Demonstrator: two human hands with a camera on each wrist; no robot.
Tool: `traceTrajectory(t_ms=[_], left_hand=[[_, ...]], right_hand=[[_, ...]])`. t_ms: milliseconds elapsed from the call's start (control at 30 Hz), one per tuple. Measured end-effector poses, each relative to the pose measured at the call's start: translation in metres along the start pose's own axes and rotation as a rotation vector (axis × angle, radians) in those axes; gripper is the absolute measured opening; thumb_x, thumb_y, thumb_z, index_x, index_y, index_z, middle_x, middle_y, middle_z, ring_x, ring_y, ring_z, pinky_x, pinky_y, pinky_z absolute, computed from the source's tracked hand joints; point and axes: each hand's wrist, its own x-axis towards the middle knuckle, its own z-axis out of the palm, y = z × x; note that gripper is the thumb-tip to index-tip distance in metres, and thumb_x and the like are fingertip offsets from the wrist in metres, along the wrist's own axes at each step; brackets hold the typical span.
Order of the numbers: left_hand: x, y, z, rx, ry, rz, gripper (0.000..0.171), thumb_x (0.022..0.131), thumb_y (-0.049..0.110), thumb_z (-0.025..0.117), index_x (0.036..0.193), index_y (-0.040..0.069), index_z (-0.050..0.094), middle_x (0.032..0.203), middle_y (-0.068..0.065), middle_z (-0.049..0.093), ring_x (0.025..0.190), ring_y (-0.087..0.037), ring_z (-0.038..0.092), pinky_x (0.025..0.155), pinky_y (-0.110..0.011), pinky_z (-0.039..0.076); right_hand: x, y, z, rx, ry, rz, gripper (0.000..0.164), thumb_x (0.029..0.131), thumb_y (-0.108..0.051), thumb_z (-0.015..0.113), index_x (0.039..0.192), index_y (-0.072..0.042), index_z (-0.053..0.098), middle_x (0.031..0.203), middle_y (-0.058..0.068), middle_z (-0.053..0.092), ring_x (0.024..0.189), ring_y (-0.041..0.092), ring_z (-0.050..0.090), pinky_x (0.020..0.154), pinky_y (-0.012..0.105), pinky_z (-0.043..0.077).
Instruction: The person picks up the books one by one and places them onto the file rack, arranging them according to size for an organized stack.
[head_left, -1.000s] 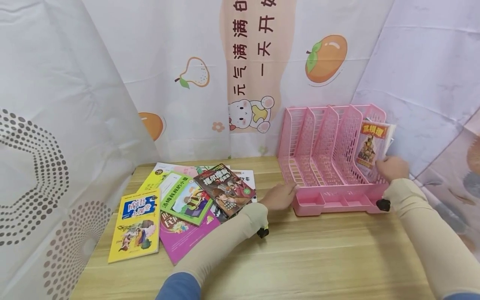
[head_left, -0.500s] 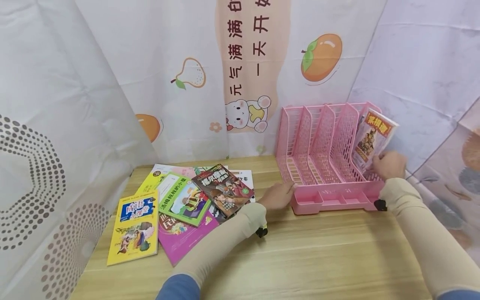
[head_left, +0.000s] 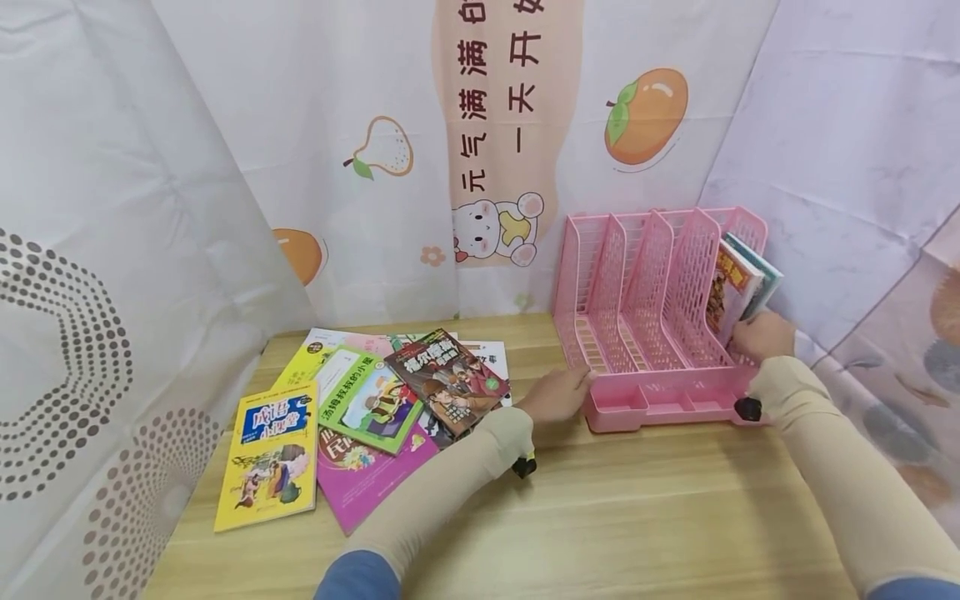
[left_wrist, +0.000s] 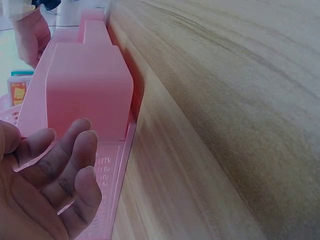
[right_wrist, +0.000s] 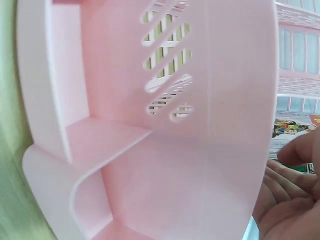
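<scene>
The right hand (head_left: 763, 336) is at the lower edge of a red-titled book (head_left: 737, 273); whether it pinches the book cannot be determined. That book and a teal-edged book (head_left: 767, 283) stand, leaning, in the rightmost compartment of a pink rack (head_left: 660, 377). The left hand (head_left: 557, 394), fingers loosely bent and gripping nothing, lies against the rack's left front corner. Further left, a yellow book (head_left: 268, 458) lies beside overlapping books (head_left: 371, 400) on the wooden table (head_left: 637, 517).

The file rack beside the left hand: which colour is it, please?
The file rack is pink, seen best in the head view.
</scene>
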Motion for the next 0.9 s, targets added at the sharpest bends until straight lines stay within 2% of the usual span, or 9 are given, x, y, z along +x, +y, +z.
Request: traceTrajectory(t_ms=[133, 233, 333, 433, 467, 567, 667, 733, 900], left_hand=[[-0.003, 0.001, -0.002, -0.045, 0.014, 0.007, 0.038, 0.114, 0.041, 0.034, 0.103, 0.016, 0.062, 0.078, 0.004, 0.058, 0.072, -0.012, 0.058, 0.070, -0.029, 0.048], [-0.005, -0.001, -0.005, -0.102, 0.028, 0.001, 0.042, 0.113, 0.042, 0.035, 0.109, 0.012, 0.064, 0.084, 0.002, 0.062, 0.077, -0.013, 0.061, 0.073, -0.029, 0.050], [-0.007, -0.003, -0.009, -0.163, 0.039, 0.004, 0.044, 0.113, 0.046, 0.034, 0.111, 0.011, 0.062, 0.088, 0.001, 0.063, 0.078, -0.014, 0.061, 0.073, -0.030, 0.051], [-0.009, -0.004, -0.016, -0.203, 0.061, 0.019, 0.040, 0.113, 0.044, 0.035, 0.110, 0.014, 0.060, 0.090, 0.000, 0.063, 0.077, -0.014, 0.059, 0.071, -0.031, 0.050], [-0.009, -0.006, -0.019, -0.207, 0.069, 0.022, 0.038, 0.113, 0.045, 0.035, 0.105, 0.016, 0.058, 0.089, 0.000, 0.061, 0.075, -0.015, 0.057, 0.068, -0.031, 0.049], [-0.012, -0.010, -0.027, -0.191, 0.093, -0.001, 0.037, 0.112, 0.049, 0.034, 0.112, 0.020, 0.058, 0.095, 0.004, 0.062, 0.082, -0.011, 0.057, 0.072, -0.029, 0.048], [-0.017, -0.015, -0.034, -0.178, 0.119, -0.046, 0.046, 0.110, 0.054, 0.034, 0.124, 0.019, 0.059, 0.110, 0.003, 0.062, 0.096, -0.011, 0.060, 0.081, -0.031, 0.051], [-0.020, -0.019, -0.039, -0.185, 0.133, -0.061, 0.050, 0.110, 0.055, 0.034, 0.133, 0.016, 0.057, 0.122, 0.000, 0.061, 0.106, -0.015, 0.061, 0.088, -0.034, 0.052], [-0.028, -0.026, -0.050, -0.191, 0.155, -0.073, 0.055, 0.110, 0.055, 0.035, 0.138, 0.013, 0.056, 0.134, -0.006, 0.057, 0.118, -0.020, 0.059, 0.097, -0.039, 0.051]], right_hand=[[-0.007, -0.006, 0.001, 0.007, 0.088, 0.021, 0.037, 0.094, -0.020, 0.041, 0.064, -0.004, 0.056, 0.063, 0.015, 0.060, 0.058, 0.033, 0.055, 0.052, 0.042, 0.041], [-0.010, -0.016, 0.003, 0.023, 0.147, 0.026, 0.040, 0.099, -0.026, 0.041, 0.088, 0.004, 0.066, 0.084, 0.027, 0.068, 0.074, 0.045, 0.062, 0.062, 0.053, 0.047], [-0.012, -0.027, 0.005, 0.047, 0.176, 0.005, 0.045, 0.103, -0.032, 0.042, 0.109, 0.006, 0.065, 0.104, 0.032, 0.068, 0.094, 0.052, 0.063, 0.079, 0.062, 0.047], [-0.013, -0.037, 0.008, 0.087, 0.204, -0.034, 0.044, 0.104, -0.033, 0.044, 0.112, 0.005, 0.064, 0.108, 0.032, 0.067, 0.100, 0.051, 0.061, 0.087, 0.061, 0.044], [-0.013, -0.041, 0.009, 0.104, 0.214, -0.052, 0.043, 0.104, -0.033, 0.045, 0.111, 0.005, 0.064, 0.107, 0.031, 0.067, 0.099, 0.050, 0.061, 0.087, 0.059, 0.043], [-0.014, -0.049, 0.012, 0.141, 0.242, -0.113, 0.037, 0.104, -0.030, 0.049, 0.107, 0.003, 0.065, 0.103, 0.028, 0.068, 0.094, 0.043, 0.061, 0.083, 0.052, 0.042], [-0.015, -0.056, 0.016, 0.160, 0.222, -0.175, 0.035, 0.104, -0.028, 0.050, 0.108, 0.004, 0.064, 0.102, 0.027, 0.067, 0.091, 0.039, 0.060, 0.080, 0.046, 0.042], [-0.016, -0.061, 0.017, 0.174, 0.168, -0.209, 0.038, 0.106, -0.030, 0.051, 0.113, 0.004, 0.063, 0.105, 0.026, 0.066, 0.093, 0.038, 0.059, 0.081, 0.047, 0.043], [-0.019, -0.072, 0.021, 0.188, 0.008, -0.271, 0.050, 0.107, -0.042, 0.052, 0.129, 0.002, 0.058, 0.123, 0.028, 0.061, 0.111, 0.043, 0.056, 0.093, 0.060, 0.043]])
